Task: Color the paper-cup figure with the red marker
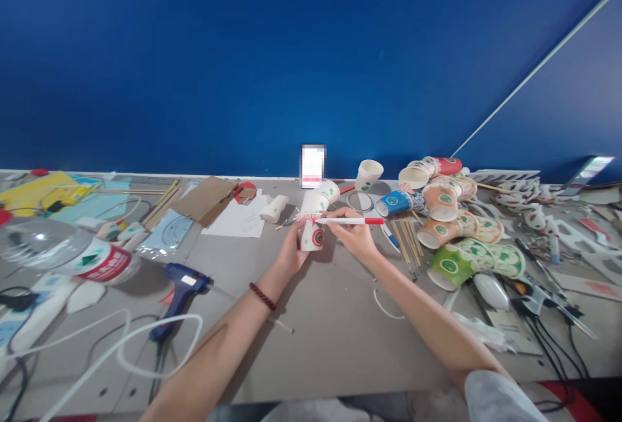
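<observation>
Grips a red-printed paper cup [311, 238] in the curled left hand [293, 251]; pinches a marker [357, 220] in the right hand [358, 238], fingers closed.

2 bare hands in view, near each other. Left hand [295, 250]: fingers curled inward in a holding grip, palm side turned toward the right hand [357, 235]. Left wrist [286, 273] just below its hand; left forearm [223, 351] slopes down and outward from there. Right hand: thumb and fingers drawn together in a writing-type pinch, fingertips [329, 222] directed at the left hand. Right wrist [378, 260] below and outward of its hand; right forearm [427, 308] runs diagonally down and away.
</observation>
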The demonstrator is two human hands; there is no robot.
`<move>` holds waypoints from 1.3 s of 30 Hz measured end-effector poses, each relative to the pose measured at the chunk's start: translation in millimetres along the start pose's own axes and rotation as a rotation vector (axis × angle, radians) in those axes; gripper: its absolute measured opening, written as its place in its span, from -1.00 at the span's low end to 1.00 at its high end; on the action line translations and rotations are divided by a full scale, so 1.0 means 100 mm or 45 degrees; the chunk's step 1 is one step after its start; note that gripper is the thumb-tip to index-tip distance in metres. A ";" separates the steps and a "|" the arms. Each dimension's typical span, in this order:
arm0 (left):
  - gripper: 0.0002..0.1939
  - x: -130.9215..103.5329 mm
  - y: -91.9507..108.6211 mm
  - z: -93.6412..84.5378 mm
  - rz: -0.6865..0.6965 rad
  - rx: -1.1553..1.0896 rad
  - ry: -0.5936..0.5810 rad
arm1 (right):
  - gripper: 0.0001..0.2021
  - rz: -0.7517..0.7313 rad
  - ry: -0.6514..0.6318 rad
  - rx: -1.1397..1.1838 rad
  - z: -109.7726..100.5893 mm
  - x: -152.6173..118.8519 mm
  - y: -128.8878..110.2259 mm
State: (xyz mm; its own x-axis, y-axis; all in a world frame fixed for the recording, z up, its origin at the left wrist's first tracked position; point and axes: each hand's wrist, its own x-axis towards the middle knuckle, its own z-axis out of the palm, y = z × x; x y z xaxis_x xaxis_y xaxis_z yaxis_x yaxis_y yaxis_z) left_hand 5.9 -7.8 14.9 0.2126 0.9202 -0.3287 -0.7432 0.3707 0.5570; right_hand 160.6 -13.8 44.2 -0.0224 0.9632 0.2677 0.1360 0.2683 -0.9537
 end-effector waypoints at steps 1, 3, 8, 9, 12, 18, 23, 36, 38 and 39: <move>-0.75 0.01 0.00 -0.01 0.001 0.002 -0.002 | -0.89 0.003 -0.003 0.007 0.00 0.00 0.00; -0.74 0.03 -0.01 -0.03 0.009 0.002 0.001 | -0.89 0.013 -0.030 0.032 0.01 0.00 -0.01; -0.74 0.04 -0.02 -0.06 0.007 -0.006 -0.010 | -0.89 0.026 -0.069 0.080 0.02 -0.01 -0.05; -0.75 0.03 -0.02 -0.05 0.009 -0.006 -0.009 | -0.90 0.029 -0.057 0.081 0.03 -0.01 -0.05; -0.73 0.02 -0.01 -0.03 0.010 0.008 -0.009 | -0.91 0.032 -0.022 0.080 0.02 -0.02 -0.03; -0.71 0.05 -0.03 -0.07 0.026 -0.010 0.000 | -0.87 0.038 -0.076 0.107 0.03 -0.02 -0.06; -0.73 0.05 -0.03 -0.06 0.014 -0.016 0.025 | -0.89 0.048 -0.054 0.100 0.04 -0.02 -0.06; -0.70 0.05 -0.04 -0.08 0.036 -0.008 0.002 | -0.91 0.042 -0.065 0.080 0.04 -0.02 -0.06; -0.70 0.05 -0.04 -0.08 0.036 -0.005 0.006 | -0.91 0.030 -0.047 0.076 0.04 -0.02 -0.04; -0.70 0.05 -0.04 -0.07 0.034 -0.008 0.007 | -0.90 0.030 -0.041 0.072 0.04 -0.02 -0.03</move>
State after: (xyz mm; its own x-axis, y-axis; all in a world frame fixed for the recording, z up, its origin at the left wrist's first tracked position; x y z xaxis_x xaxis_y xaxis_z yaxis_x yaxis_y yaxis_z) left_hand 4.9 -5.3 5.5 0.1892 0.9291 -0.3178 -0.7526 0.3451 0.5608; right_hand 156.7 -16.4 46.0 -0.0522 0.9690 0.2416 0.0810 0.2452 -0.9661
